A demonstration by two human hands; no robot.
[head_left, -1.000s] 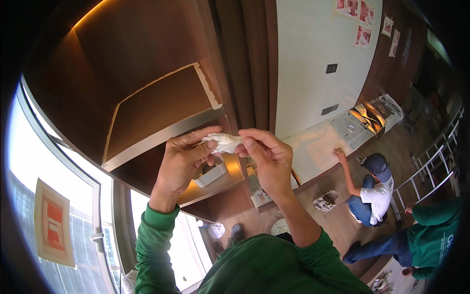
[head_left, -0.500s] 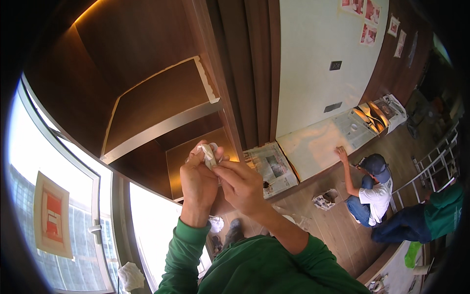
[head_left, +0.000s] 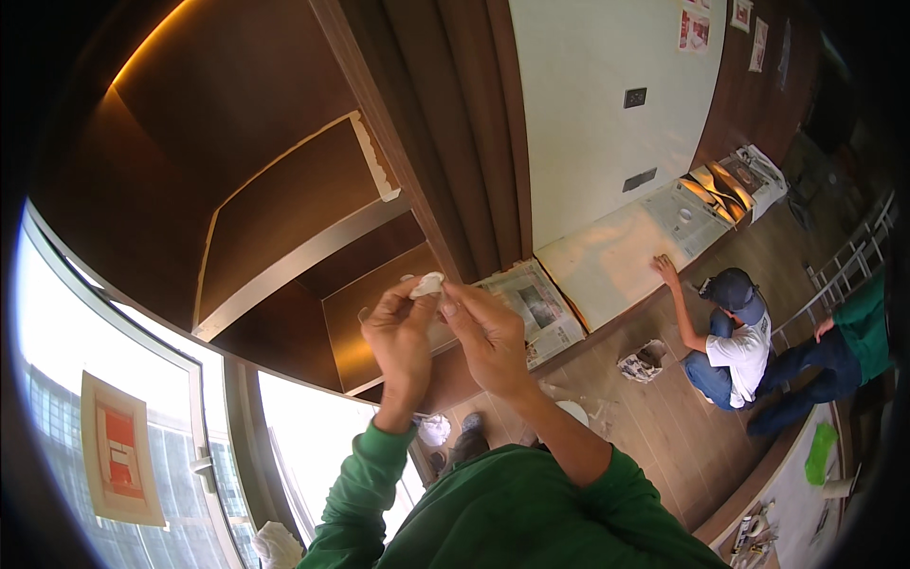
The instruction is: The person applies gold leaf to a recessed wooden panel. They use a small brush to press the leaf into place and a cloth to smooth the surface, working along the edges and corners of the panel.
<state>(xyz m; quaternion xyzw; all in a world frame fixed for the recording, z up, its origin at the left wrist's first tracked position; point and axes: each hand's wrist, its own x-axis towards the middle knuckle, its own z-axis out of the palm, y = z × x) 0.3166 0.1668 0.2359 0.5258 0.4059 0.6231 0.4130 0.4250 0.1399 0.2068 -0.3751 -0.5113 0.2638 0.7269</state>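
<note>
A small, crumpled white wad (head_left: 428, 284) is pinched up between my two hands, in front of the cabinet. Whether it is cloth, paper or tape I cannot make out. My left hand (head_left: 396, 343) grips it from the left, thumb and fingers closed on it. From the other side, the closed fingertips of my right hand (head_left: 488, 334) press against its right edge. Behind it stands the dark wooden cabinet (head_left: 284, 213), with pale masking tape (head_left: 373, 156) along the edges of one shelf compartment.
A window (head_left: 104, 351) stands at the left. A bench (head_left: 616, 266) partly covered with newspaper runs along the pale wall. Beside it a person in a white shirt (head_left: 735, 346) crouches, one hand on the bench. At the right are another person in green (head_left: 848, 318) and a ladder (head_left: 858, 251).
My fingers have closed closer together around the white wad, which looked longer and lay along my left fingers before. The whole view has shifted slightly.
</note>
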